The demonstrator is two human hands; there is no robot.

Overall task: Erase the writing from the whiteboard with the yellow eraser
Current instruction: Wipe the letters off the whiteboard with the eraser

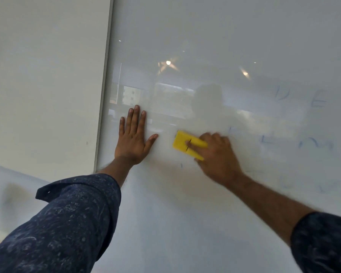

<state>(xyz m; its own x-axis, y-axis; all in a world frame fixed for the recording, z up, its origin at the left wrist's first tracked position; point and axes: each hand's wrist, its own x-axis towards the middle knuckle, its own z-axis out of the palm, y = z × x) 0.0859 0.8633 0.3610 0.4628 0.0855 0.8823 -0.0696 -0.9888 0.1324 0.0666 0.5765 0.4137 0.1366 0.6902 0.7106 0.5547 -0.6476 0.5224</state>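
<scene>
A glossy white whiteboard (224,46) fills most of the frame, from its thin grey metal edge (104,81), which runs down the left of centre, across to the right border. Its sheen mirrors ceiling lights and windows near the centre. To the left of that edge a plain off-white wall (43,75) takes up the upper left of the frame. Two forearms in dark blue patterned sleeves (67,223) rise from the lower corners. Faint, smeared blue marker writing (303,142) sits at the right of the frame, in several rows, too blurred to read. The left hand (135,142), left of centre, lies flat against the board with fingers spread and thumb angled out, holding nothing. The right hand (219,154), just right of centre and blurred, presses a bright yellow rectangular eraser (185,143) against the board, a fingertip lying across its top and the thumb under its lower edge. The eraser lies tilted, between the two hands, left of the writing and apart from it.
</scene>
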